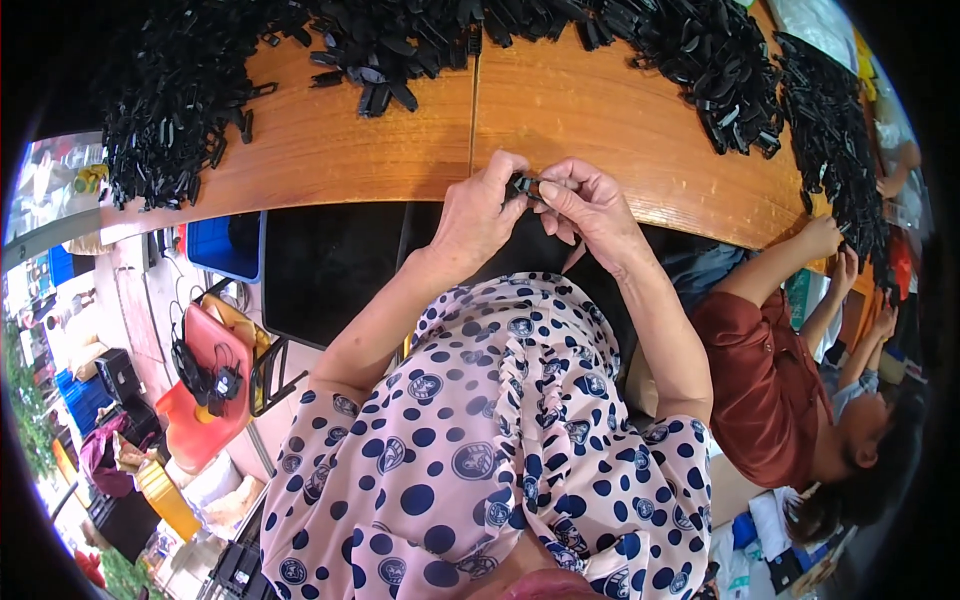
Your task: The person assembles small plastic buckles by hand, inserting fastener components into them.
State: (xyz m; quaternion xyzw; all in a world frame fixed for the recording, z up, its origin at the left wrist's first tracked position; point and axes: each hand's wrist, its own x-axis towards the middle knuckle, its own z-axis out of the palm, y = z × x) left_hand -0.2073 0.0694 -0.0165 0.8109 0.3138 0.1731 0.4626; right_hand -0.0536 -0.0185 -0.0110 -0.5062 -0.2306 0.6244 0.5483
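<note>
A small black plastic part (pixel 524 186) is held between my two hands, just over the near edge of the wooden table (pixel 350 150). My left hand (pixel 478 215) pinches its left side between thumb and fingers. On the other side, the thumb and forefinger of my right hand (pixel 590 212) close on its right end, with the other fingers curled below. My fingers cover much of the part, so its exact kind cannot be made out. Heaps of similar black plastic pieces (pixel 400 45) lie along the far side of the table.
More black pieces are piled at the left (pixel 165 110) and right (pixel 730 75). Below the table edge are a black bin (pixel 330 265) and a blue crate (pixel 225 245). A red chair (pixel 215 365) stands at the left. Close on my right sits a co-worker in a dark red shirt (pixel 755 380).
</note>
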